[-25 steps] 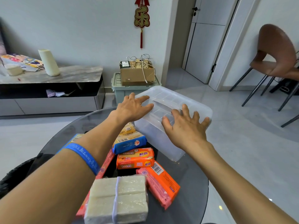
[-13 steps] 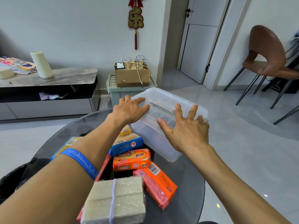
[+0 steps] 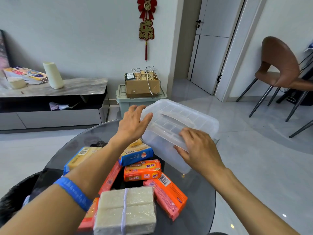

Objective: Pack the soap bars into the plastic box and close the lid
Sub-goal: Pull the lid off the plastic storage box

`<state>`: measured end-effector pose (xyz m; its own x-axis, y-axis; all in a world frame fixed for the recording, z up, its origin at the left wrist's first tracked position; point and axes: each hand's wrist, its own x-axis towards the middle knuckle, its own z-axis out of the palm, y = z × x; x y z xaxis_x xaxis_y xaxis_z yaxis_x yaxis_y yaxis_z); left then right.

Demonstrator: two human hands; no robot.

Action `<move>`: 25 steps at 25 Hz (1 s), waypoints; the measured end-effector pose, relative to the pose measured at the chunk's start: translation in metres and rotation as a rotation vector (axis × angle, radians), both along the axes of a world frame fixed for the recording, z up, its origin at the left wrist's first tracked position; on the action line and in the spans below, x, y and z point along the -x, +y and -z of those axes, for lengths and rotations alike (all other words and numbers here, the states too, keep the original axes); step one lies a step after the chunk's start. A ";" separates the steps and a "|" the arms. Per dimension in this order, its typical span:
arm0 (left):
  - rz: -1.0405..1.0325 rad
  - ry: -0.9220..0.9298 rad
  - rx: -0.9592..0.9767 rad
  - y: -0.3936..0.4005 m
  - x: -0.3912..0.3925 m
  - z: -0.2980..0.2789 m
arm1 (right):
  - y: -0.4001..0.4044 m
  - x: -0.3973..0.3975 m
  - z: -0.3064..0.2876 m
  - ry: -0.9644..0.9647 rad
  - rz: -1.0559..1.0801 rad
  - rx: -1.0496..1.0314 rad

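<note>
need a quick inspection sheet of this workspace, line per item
surface: round dark glass table, crowded on the near side
job's things: clear box with lid on, seemingly empty; wrapped soap bars piled beside it, none packed
clutter: white soap block at the near edge
hands: left hand on the box's left corner; right hand curled over the lid's near edge
cables: white cords in the cardboard carton on the floor bin
surroundings: brown chair, low cabinet, wall ornament
</note>
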<state>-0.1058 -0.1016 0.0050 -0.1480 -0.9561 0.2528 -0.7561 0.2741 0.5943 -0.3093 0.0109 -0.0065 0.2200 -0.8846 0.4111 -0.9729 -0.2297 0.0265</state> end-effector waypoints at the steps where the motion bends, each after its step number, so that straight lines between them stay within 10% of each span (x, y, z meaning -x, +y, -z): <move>1: -0.031 0.042 0.075 0.007 -0.005 0.001 | 0.001 -0.001 -0.003 -0.043 -0.008 0.013; 11: -0.100 0.298 0.230 0.050 0.000 -0.022 | -0.006 -0.012 -0.057 -0.737 0.177 -0.026; 17: 0.233 -0.719 0.327 0.050 0.036 -0.003 | -0.005 0.031 -0.081 -1.105 0.188 0.192; 20: 0.317 -0.691 0.200 0.033 0.048 0.006 | 0.009 0.054 -0.066 -1.066 0.194 0.273; 25: 0.173 -0.547 0.546 0.010 0.034 -0.018 | 0.027 0.089 -0.053 -0.981 0.249 0.386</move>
